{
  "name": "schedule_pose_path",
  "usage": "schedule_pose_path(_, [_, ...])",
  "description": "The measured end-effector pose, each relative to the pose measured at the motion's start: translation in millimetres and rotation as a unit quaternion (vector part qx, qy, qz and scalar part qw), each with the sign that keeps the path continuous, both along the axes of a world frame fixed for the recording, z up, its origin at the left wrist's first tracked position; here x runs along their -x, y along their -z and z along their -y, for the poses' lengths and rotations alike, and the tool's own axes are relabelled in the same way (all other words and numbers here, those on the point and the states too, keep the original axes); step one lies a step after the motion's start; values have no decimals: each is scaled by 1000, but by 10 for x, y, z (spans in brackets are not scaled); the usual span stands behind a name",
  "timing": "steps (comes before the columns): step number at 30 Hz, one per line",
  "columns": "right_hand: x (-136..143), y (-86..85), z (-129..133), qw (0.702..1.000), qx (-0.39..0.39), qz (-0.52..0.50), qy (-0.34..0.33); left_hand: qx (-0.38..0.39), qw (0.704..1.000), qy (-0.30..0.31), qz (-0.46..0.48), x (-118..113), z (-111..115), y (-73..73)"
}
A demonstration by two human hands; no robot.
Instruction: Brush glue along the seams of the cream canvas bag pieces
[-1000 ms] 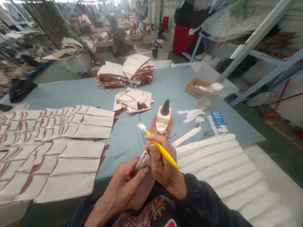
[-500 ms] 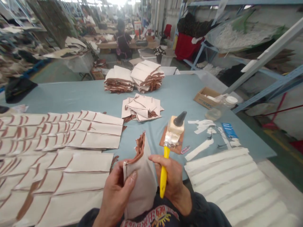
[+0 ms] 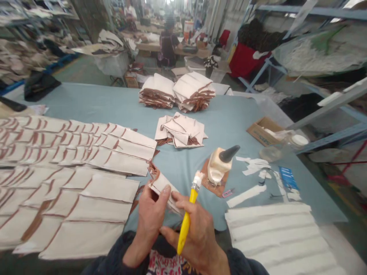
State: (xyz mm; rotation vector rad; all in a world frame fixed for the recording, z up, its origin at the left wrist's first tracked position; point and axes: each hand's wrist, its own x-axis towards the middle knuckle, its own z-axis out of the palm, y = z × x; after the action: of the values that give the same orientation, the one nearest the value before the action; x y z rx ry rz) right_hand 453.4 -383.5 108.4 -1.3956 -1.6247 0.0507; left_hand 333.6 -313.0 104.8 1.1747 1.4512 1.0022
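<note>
A cream fabric piece with a brown edge (image 3: pixel 164 186) is gripped by my left hand (image 3: pixel 151 215), thumb on top and fingers beneath. My right hand (image 3: pixel 197 225) carries a yellow-handled brush (image 3: pixel 185 225) between its fingers, bristles up and pointing away from me. Its fingertips also touch the fabric piece's near right side. Past the brush, a glue bottle with a black nozzle (image 3: pixel 219 166) leans on a brown patch (image 3: pixel 209 182). Overlapping cream pieces with brown edges (image 3: pixel 100 206) lie in rows to the left.
Two stacks of cream pieces (image 3: pixel 176 91) stand at the back, with a loose pile (image 3: pixel 183 130) before them. At right lie white strips (image 3: pixel 248 195), a pink clip (image 3: pixel 228 193), a blue packet (image 3: pixel 288 177), a cardboard box (image 3: pixel 262 130) and layered white pieces (image 3: pixel 272 233).
The fabric piece has tipped over from upright to a low slant, leaning left. My right hand has shifted lower, and the brush tilts more. The whole view has swung left.
</note>
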Motion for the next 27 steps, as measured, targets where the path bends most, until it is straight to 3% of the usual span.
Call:
schedule_pose_path(4, [-292,141,-12,998,-16,61,28,-8,999,0,42,-236,73,-108])
schedule_pose_path(8, [-682,217,-77,995,-45,68,-50,17,997,18,79,-344,285,-116])
schedule_pose_path(10, [-852,220,-86,993,-57,73,-71,-14,999,20,49,-275,376,-80])
schedule_pose_path(14, [-1089,193,-51,992,-63,65,-86,-134,986,-34,-90,-53,435,14])
schedule_pose_path(19, [-1200,157,40,993,-30,51,-97,-200,963,79,-166,-36,370,34])
schedule_pose_path(23, [-1180,117,127,995,-16,51,-82,-353,909,63,-212,-90,403,16])
schedule_pose_path(27, [-1106,45,207,997,-13,31,-69,-349,909,122,-191,-117,469,26])
